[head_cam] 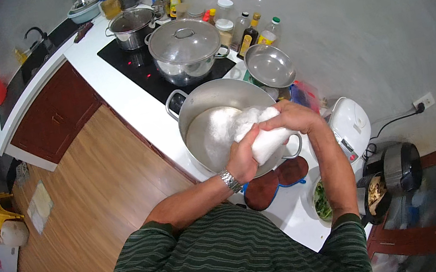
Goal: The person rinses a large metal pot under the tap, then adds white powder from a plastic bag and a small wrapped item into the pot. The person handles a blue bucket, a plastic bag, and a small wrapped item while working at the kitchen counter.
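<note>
Both my hands grip a clear plastic bag of white granules (267, 144), tilted over a large metal pot (218, 90). My left hand (243, 155) holds the bag's near left side, a metal-band watch (230, 180) on its wrist. My right hand (295, 115) clasps it from the right, with the thumb on top. The bag's mouth end points left into the pot. A heap of white granules (222, 124) lies on the pot's bottom. Part of the heap is hidden behind the bag.
A lidded steel pot (184, 43) and a smaller pot (133, 28) stand on the black cooktop (121, 61). Bottles, jars and a metal bowl (270, 65) line the wall. Rightward are a rice cooker (349, 126), brown pads with blue edging (260, 192), and a bowl of greens (321, 203).
</note>
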Motion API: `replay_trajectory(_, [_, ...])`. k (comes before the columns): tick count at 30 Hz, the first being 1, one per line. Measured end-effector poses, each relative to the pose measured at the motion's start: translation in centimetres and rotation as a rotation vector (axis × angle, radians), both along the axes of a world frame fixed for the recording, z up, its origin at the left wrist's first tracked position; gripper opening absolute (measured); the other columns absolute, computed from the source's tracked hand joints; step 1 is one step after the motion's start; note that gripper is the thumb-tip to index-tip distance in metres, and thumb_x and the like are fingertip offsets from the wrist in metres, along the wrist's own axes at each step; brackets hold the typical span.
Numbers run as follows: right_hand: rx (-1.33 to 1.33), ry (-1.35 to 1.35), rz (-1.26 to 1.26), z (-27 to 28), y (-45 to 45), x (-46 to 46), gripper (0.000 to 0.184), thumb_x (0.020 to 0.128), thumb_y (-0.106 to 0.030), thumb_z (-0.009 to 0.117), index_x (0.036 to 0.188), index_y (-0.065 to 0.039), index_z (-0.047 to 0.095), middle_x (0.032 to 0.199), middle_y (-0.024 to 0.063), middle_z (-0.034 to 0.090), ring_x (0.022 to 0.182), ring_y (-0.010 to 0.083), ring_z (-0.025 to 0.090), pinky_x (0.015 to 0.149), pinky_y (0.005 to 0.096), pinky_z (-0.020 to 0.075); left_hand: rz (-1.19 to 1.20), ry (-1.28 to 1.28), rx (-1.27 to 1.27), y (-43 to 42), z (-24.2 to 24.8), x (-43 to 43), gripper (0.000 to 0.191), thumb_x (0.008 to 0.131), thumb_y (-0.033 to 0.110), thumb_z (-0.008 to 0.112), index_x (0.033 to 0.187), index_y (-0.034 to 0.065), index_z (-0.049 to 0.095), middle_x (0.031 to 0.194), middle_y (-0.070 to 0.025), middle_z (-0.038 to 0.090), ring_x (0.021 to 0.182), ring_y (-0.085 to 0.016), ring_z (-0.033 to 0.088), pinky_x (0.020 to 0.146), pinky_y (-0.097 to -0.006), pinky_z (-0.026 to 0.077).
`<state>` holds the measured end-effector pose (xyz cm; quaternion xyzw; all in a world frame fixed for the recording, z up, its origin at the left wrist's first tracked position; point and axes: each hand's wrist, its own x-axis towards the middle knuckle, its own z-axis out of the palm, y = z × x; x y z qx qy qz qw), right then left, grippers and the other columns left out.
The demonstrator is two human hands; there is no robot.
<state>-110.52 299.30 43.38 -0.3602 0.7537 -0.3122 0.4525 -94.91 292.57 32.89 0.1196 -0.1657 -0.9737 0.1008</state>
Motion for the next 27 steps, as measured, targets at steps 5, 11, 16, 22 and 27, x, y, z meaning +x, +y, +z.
replay_trajectory(5, [0.019, 0.059, 0.052, 3.0, 0.3, 0.6, 0.034, 0.075, -0.026, 0.077, 0.095, 0.001, 0.072, 0.082, 0.0067, 0.070, 0.065, 0.0160, 0.066, 0.052, 0.0306, 0.0537, 0.144, 0.043, -0.050, 1.2, 1.1, 0.2, 0.044, 0.098, 0.029, 0.059, 0.130, 0.0009, 0.050, 0.123, -0.0114, 0.060, 0.111, -0.022, 0.062, 0.095, -0.0365, 0.051])
replay_trajectory(11, [-0.011, 0.036, 0.012, 1.4, 2.2, 1.1, 0.034, 0.077, -0.023, 0.078, 0.101, 0.000, 0.073, 0.087, 0.0038, 0.070, 0.078, 0.0133, 0.065, 0.070, 0.0290, 0.0528, -0.023, 0.000, -0.071, 1.5, 1.0, 1.3, 0.050, 0.097, 0.030, 0.060, 0.134, -0.0017, 0.048, 0.125, -0.0121, 0.060, 0.114, -0.021, 0.061, 0.095, -0.0354, 0.050])
replay_trajectory(16, [-0.075, -0.059, 0.020, 0.2, 4.5, 0.6, 0.041, 0.079, -0.028, 0.078, 0.109, -0.001, 0.071, 0.098, 0.0053, 0.071, 0.090, 0.0135, 0.064, 0.083, 0.0292, 0.0502, -0.090, 0.062, -0.099, 1.9, 0.1, 1.7, 0.052, 0.097, 0.029, 0.061, 0.136, -0.0022, 0.046, 0.129, -0.0118, 0.058, 0.116, -0.020, 0.059, 0.096, -0.0351, 0.049])
replay_trajectory(22, [-0.237, -0.120, 0.000, -0.9, 6.1, 1.2, 0.043, 0.075, -0.014, 0.082, 0.113, 0.000, 0.069, 0.101, 0.0028, 0.069, 0.092, 0.0118, 0.063, 0.085, 0.0282, 0.0494, -0.099, 0.080, -0.408, 0.8, -0.5, 1.9, 0.057, 0.097, 0.027, 0.061, 0.143, 0.0010, 0.038, 0.138, -0.0113, 0.050, 0.124, -0.019, 0.052, 0.103, -0.0356, 0.044])
replay_trajectory(27, [-0.252, -0.054, 0.010, -1.4, 6.8, 1.4, 0.045, 0.075, -0.011, 0.081, 0.117, -0.001, 0.067, 0.103, 0.0033, 0.070, 0.094, 0.0123, 0.063, 0.087, 0.0282, 0.0490, -0.134, 0.073, -0.271, -2.3, -0.4, 1.8, 0.074, 0.098, 0.046, 0.053, 0.151, 0.0061, 0.021, 0.151, -0.0116, 0.037, 0.137, -0.025, 0.039, 0.114, -0.0424, 0.033])
